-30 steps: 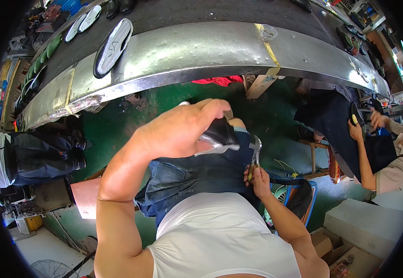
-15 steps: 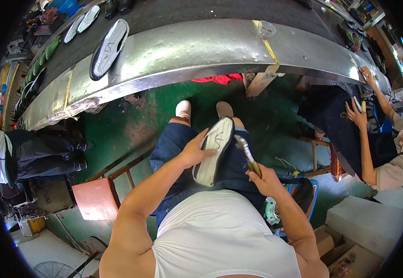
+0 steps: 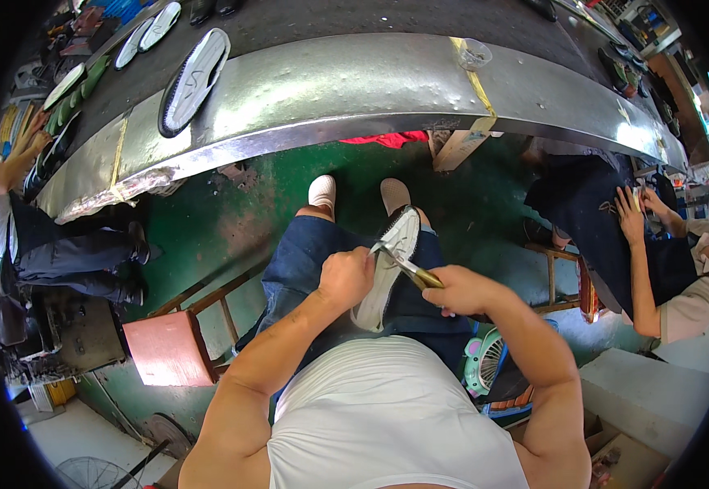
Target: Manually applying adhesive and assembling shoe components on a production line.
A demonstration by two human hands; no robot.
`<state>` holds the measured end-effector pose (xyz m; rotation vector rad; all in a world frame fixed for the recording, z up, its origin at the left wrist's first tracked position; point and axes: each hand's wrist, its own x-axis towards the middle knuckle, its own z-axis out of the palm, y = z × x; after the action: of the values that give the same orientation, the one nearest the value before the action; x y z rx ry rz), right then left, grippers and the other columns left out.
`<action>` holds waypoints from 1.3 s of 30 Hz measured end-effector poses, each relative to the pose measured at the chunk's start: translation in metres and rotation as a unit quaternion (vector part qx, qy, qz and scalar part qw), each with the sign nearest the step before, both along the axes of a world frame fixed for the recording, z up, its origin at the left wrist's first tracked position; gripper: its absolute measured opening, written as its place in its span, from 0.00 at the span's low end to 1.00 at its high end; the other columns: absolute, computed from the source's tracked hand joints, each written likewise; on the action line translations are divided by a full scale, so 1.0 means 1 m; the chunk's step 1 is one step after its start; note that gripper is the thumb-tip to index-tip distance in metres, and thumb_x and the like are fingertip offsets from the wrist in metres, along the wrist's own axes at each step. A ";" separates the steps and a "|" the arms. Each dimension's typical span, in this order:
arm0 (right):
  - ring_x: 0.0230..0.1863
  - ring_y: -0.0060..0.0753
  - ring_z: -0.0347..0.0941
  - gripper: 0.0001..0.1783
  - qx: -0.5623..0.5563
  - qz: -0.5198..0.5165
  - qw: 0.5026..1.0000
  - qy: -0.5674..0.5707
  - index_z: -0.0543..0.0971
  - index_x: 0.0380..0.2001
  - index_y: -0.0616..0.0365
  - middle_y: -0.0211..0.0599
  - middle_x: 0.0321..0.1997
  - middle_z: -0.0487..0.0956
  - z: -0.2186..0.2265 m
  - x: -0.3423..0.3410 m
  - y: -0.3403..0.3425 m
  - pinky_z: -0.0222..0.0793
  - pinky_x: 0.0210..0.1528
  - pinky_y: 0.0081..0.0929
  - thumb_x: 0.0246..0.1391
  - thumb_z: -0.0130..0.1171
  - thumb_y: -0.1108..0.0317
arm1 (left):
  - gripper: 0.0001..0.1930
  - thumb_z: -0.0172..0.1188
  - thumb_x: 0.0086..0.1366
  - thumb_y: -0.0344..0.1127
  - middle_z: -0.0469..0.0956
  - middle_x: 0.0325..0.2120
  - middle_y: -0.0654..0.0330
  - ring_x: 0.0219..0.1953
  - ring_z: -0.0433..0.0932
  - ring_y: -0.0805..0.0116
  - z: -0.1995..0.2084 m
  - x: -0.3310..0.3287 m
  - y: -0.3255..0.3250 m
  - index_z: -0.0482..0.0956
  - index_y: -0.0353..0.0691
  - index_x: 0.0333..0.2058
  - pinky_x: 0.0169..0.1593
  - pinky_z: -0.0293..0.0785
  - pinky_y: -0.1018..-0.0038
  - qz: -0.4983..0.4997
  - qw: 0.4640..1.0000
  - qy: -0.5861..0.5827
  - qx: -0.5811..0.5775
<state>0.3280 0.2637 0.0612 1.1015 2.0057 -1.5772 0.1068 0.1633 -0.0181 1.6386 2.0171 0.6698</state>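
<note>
Shoe (image 3: 387, 269), white, turned sole-up with a dark ribbed toe edge, lies across the person's lap on blue jeans (image 3: 305, 261), toe pointing away toward the metal conveyor table (image 3: 354, 90). Left hand (image 3: 344, 277) is closed around the shoe's left side. Right hand (image 3: 460, 289) is clenched on the yellowish handle of a small hammer (image 3: 403, 262), whose metal head touches the sole. Compared with 0.5 s ago, the left hand has slid up the shoe's side, and the hammer head has come down from beside the shoe onto the sole.
</note>
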 end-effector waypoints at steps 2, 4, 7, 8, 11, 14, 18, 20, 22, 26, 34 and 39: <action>0.33 0.30 0.76 0.19 -0.141 -0.028 0.988 -0.062 0.76 0.41 0.65 0.39 0.33 0.79 0.018 -0.006 0.017 0.75 0.36 0.34 0.62 0.57 0.57 | 0.16 0.56 0.68 0.41 0.77 0.19 0.43 0.25 0.80 0.42 0.014 0.004 0.001 0.79 0.35 0.27 0.30 0.76 0.53 -0.014 1.000 0.006 0.005; 0.36 0.40 0.79 0.19 -0.078 0.055 0.993 -0.072 0.77 0.41 0.65 0.47 0.35 0.81 0.023 -0.011 0.029 0.75 0.39 0.38 0.62 0.56 0.56 | 0.20 0.53 0.70 0.47 0.78 0.17 0.44 0.24 0.79 0.38 0.025 -0.002 0.006 0.80 0.35 0.28 0.33 0.77 0.51 -0.002 0.999 -0.048 -0.025; 0.40 0.54 0.80 0.18 0.107 0.163 0.980 -0.048 0.77 0.41 0.66 0.55 0.38 0.81 0.007 -0.019 0.017 0.74 0.43 0.45 0.63 0.55 0.58 | 0.23 0.46 0.75 0.52 0.82 0.35 0.50 0.39 0.81 0.53 -0.055 -0.002 -0.003 0.80 0.37 0.44 0.47 0.77 0.63 0.112 0.915 -0.378 -0.089; 0.44 0.64 0.77 0.18 0.120 0.126 0.984 -0.043 0.77 0.41 0.66 0.61 0.40 0.80 0.005 -0.023 0.006 0.72 0.46 0.50 0.62 0.55 0.59 | 0.25 0.44 0.76 0.53 0.82 0.43 0.53 0.47 0.80 0.59 -0.078 0.000 -0.005 0.78 0.37 0.51 0.53 0.74 0.67 0.164 0.778 -0.605 -0.043; 0.41 0.64 0.77 0.17 0.144 -0.005 0.989 0.027 0.76 0.41 0.66 0.60 0.37 0.81 -0.043 -0.014 -0.032 0.72 0.45 0.52 0.62 0.56 0.59 | 0.30 0.42 0.77 0.55 0.75 0.55 0.60 0.56 0.73 0.67 -0.056 -0.011 -0.006 0.64 0.38 0.66 0.62 0.67 0.68 0.117 0.677 -0.708 -0.162; 0.41 0.66 0.77 0.16 0.160 -0.143 0.974 0.077 0.77 0.44 0.64 0.62 0.38 0.80 -0.083 -0.015 -0.074 0.72 0.45 0.53 0.62 0.56 0.61 | 0.34 0.50 0.75 0.54 0.73 0.57 0.62 0.57 0.72 0.70 -0.067 -0.018 0.000 0.54 0.43 0.71 0.62 0.68 0.69 0.077 0.672 -0.723 -0.141; 0.27 0.31 0.78 0.15 -0.086 -0.218 0.967 0.097 0.78 0.44 0.63 0.39 0.28 0.80 -0.088 -0.006 -0.064 0.72 0.27 0.31 0.65 0.57 0.61 | 0.34 0.57 0.72 0.49 0.73 0.58 0.61 0.59 0.71 0.69 -0.049 -0.019 0.007 0.57 0.47 0.71 0.62 0.69 0.66 0.101 0.688 -0.692 -0.195; 0.28 0.24 0.75 0.14 -0.133 -0.250 0.953 0.110 0.77 0.44 0.62 0.33 0.29 0.78 -0.100 -0.001 -0.065 0.68 0.24 0.25 0.66 0.56 0.61 | 0.33 0.57 0.72 0.48 0.75 0.56 0.62 0.57 0.73 0.69 -0.047 -0.015 0.009 0.58 0.48 0.70 0.60 0.71 0.67 0.130 0.674 -0.696 -0.210; 0.28 0.16 0.72 0.14 -0.181 -0.275 0.937 0.118 0.77 0.45 0.61 0.28 0.29 0.76 -0.099 0.001 -0.067 0.64 0.21 0.18 0.67 0.55 0.61 | 0.33 0.58 0.71 0.48 0.75 0.56 0.62 0.56 0.74 0.70 -0.048 -0.011 0.010 0.59 0.48 0.70 0.60 0.71 0.69 0.118 0.677 -0.698 -0.202; 0.31 0.20 0.73 0.15 -0.353 -0.359 0.852 0.143 0.75 0.48 0.63 0.31 0.35 0.78 -0.101 0.020 -0.068 0.59 0.19 0.13 0.67 0.54 0.62 | 0.34 0.61 0.70 0.49 0.76 0.55 0.60 0.54 0.74 0.70 -0.045 0.005 0.014 0.62 0.47 0.69 0.60 0.69 0.70 0.124 0.722 -0.654 -0.187; 0.37 0.25 0.77 0.23 -0.410 -0.289 0.858 0.110 0.71 0.55 0.69 0.37 0.39 0.78 -0.076 0.055 -0.035 0.62 0.19 0.13 0.66 0.58 0.61 | 0.30 0.62 0.69 0.44 0.79 0.51 0.56 0.49 0.78 0.67 -0.044 0.001 0.032 0.67 0.40 0.65 0.54 0.73 0.70 0.145 0.745 -0.597 -0.258; 0.26 0.29 0.76 0.21 -0.116 -0.315 0.927 0.166 0.75 0.43 0.63 0.38 0.30 0.80 -0.026 0.035 -0.020 0.70 0.23 0.26 0.70 0.47 0.53 | 0.26 0.65 0.66 0.40 0.81 0.46 0.56 0.46 0.81 0.68 -0.026 0.000 0.041 0.71 0.32 0.58 0.50 0.77 0.70 0.129 0.774 -0.544 -0.297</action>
<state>0.3633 0.2432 0.0356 1.5629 1.6608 -2.3925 0.1070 0.2044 -0.0446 0.3657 1.3087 0.7153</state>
